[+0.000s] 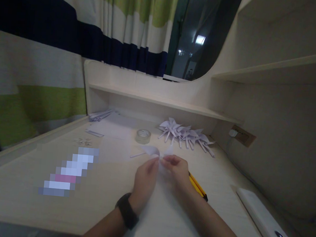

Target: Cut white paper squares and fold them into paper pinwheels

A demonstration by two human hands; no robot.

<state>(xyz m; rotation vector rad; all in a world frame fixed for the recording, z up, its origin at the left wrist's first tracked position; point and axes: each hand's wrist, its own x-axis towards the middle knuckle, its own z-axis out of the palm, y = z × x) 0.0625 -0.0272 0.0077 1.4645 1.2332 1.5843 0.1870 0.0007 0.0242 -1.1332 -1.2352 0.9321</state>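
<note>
Both hands meet over the middle of the desk at a white paper pinwheel (152,150) whose curved blades rise between them. My left hand (145,178), with a black watch on the wrist, pinches its near side. From the right, my right hand (177,168) pinches the paper close to the centre; the exact fingertip contact is blurred. A thin white paper stick (138,155) reaches out to the left of the blades, and I cannot tell whether it is attached. Beside my right wrist lies a yellow-and-black tool (196,185), perhaps a cutter, partly covered by the forearm.
Several finished paper pinwheels (184,132) lie in a row at the back. A tape roll (143,136) sits left of them, near white paper sheets (117,126), rolled paper sticks (101,115) and small white pieces (83,141). A white device (263,214) lies at the right edge.
</note>
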